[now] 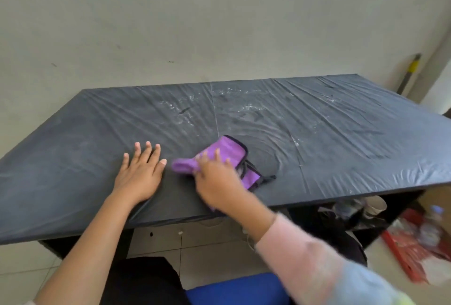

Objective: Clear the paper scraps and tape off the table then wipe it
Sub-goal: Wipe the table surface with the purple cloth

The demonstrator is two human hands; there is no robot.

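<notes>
A table [341, 134] covered in wrinkled black plastic fills the middle of the view. White smears and specks mark its far middle. A purple cloth [228, 151] with dark trim lies near the front edge. My right hand [216, 177] presses down on the cloth with fingers spread over it, and looks blurred. My left hand [140, 170] rests flat on the plastic just left of the cloth, fingers straight and spread. No paper scraps or tape show on the tabletop.
A red box [412, 251] with bottles and wrappers sits on the floor at the right. Cups and dark items [353, 207] stand on a shelf under the table. A blue seat [239, 290] is below me. A pole [410, 73] leans on the wall.
</notes>
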